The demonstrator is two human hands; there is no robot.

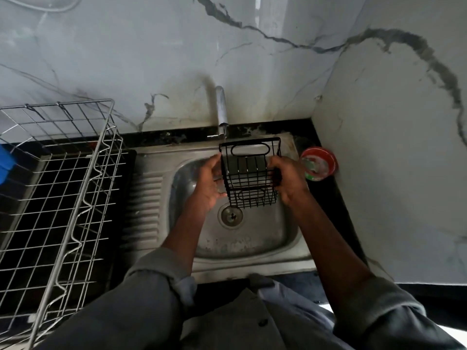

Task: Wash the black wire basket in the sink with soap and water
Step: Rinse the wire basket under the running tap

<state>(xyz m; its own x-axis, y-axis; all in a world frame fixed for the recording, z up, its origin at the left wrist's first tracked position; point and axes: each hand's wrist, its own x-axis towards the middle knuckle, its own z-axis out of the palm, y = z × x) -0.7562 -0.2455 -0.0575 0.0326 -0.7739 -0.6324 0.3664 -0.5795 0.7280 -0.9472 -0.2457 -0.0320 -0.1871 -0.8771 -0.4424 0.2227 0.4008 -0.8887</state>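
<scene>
- holding one black wire basket (250, 173) above the bowl of the one steel sink (252, 238), two bare hands flank it, one at each side.
- left hand (208, 183) sits at the basket's left wall, palm turned toward the wire, fingers loosely bent along the side; whether they hook the wire or only press against it cannot be told.
- right hand (288, 179) is on the basket's right wall, its fingers curled over the wire there and gripping it.
- the basket is tilted, open top facing the camera, with one oval handle slot in its far wall; its far rim is just under the spout of the one tap (222, 109).
- a thin stream seems to fall from the spout onto the far rim, though it is too faint to be sure.
- one round drain (231, 215) shows in the sink bowl, below the basket's near left corner.
- one red-rimmed round container (319, 164) stands on the black counter (353, 223) just right of the sink, near the right hand.
- one large silver wire dish rack (55, 188) stands on the counter left of the sink, well apart from the basket; one blue object (5, 164) shows at its far left edge.
- two grey sleeves are pushed back up the forearms, left sleeve (141, 299) and right sleeve (394, 311).
- marble wall panels (151, 46) rise behind and to the right.
</scene>
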